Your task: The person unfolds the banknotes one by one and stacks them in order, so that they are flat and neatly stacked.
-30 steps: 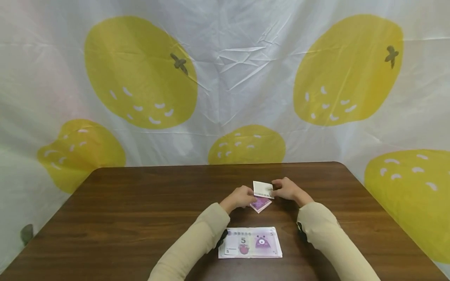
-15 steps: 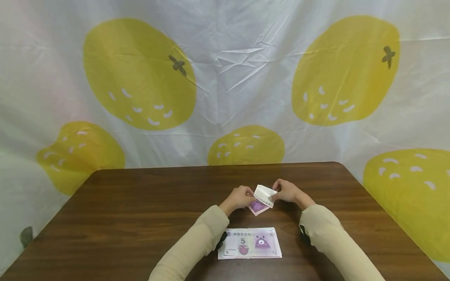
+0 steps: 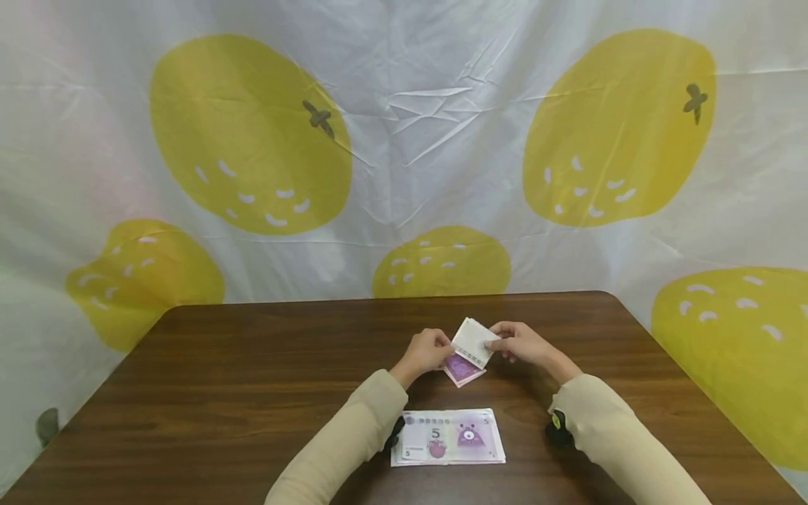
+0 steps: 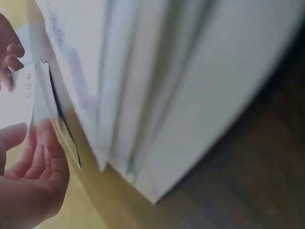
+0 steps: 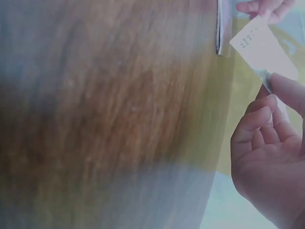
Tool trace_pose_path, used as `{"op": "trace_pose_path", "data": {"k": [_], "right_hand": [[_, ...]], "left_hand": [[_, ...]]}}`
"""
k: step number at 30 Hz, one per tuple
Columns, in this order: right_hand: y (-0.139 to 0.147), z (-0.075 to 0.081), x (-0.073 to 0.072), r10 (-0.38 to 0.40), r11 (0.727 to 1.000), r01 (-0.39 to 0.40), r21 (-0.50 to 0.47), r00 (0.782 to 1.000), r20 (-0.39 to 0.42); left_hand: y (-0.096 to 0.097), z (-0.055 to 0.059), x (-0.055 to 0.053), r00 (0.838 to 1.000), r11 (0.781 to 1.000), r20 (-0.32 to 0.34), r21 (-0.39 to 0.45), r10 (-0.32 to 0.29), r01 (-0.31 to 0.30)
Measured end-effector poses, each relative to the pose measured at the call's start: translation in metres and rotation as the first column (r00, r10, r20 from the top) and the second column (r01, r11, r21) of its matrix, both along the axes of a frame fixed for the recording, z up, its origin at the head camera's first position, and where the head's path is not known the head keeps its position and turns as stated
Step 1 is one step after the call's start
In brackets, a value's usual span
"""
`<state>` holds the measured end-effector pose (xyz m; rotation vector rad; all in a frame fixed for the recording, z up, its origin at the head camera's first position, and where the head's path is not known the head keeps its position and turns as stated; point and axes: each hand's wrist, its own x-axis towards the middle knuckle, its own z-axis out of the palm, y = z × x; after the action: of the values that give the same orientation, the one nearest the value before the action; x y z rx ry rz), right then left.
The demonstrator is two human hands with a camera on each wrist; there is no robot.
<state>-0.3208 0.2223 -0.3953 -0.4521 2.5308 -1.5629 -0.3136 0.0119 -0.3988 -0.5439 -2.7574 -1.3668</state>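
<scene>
Both hands pinch a folded play banknote (image 3: 475, 342) by its sides, pale face up, with a row of dark print along its near edge. The left hand (image 3: 424, 352) has thumb and fingers at its left corner. At its right side, the thumb of the right hand (image 3: 522, 345) lies on top with fingers beneath, as the right wrist view shows of this banknote (image 5: 267, 47). Below it on the table lie purple folded banknotes (image 3: 463, 369), partly covered; edge-on in the left wrist view, this folded bundle (image 4: 62, 119) looks thin.
A stack of purple play banknotes (image 3: 454, 452), a 5 printed on the top one, lies flat on the brown wooden table (image 3: 252, 393) nearer the body, beside the left forearm. Behind the table hangs a white curtain (image 3: 435, 175) with yellow fruit prints.
The held banknote first tilted down toward the purple folded ones, then rose slightly and turned at an angle. The right wrist has shifted a little to the right; the flat stack stays put.
</scene>
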Motion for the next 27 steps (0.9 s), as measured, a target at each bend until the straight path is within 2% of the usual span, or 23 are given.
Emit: {"op": "trace_pose_path", "data": {"k": [4,10,16,18,21,24,27], "right_hand": [[0.0,0.002,0.003,0.028,0.999,-0.027,-0.025,0.999,0.015],[-0.003,0.005,0.011,0.063,0.998,-0.062,-0.024,0.998,0.032],[-0.007,0.009,0.016,0.083,0.997,-0.082,-0.016,0.995,0.064],[-0.008,0.011,0.017,0.086,0.996,-0.086,-0.01,0.995,0.06],[-0.009,0.013,0.016,0.069,0.997,-0.067,-0.026,0.996,0.05],[-0.01,0.016,0.016,0.033,0.997,-0.029,-0.076,0.998,0.046],[-0.011,0.017,0.015,0.013,0.993,-0.007,-0.122,0.999,0.051]], "left_hand": [[-0.001,0.005,0.001,0.999,0.997,-0.036,0.078,0.0,0.003],[-0.003,0.011,0.001,0.999,0.986,-0.044,0.164,0.015,-0.008],[-0.007,0.014,-0.001,0.999,0.966,-0.039,0.259,0.002,0.009],[-0.009,0.015,-0.002,0.999,0.968,-0.049,0.251,0.005,0.008],[-0.013,0.016,-0.003,0.997,0.981,-0.078,0.194,0.004,0.011],[-0.017,0.019,-0.003,0.996,0.988,-0.082,0.147,-0.035,0.047],[-0.021,0.02,-0.004,0.993,0.984,-0.071,0.141,-0.096,0.105]]}}
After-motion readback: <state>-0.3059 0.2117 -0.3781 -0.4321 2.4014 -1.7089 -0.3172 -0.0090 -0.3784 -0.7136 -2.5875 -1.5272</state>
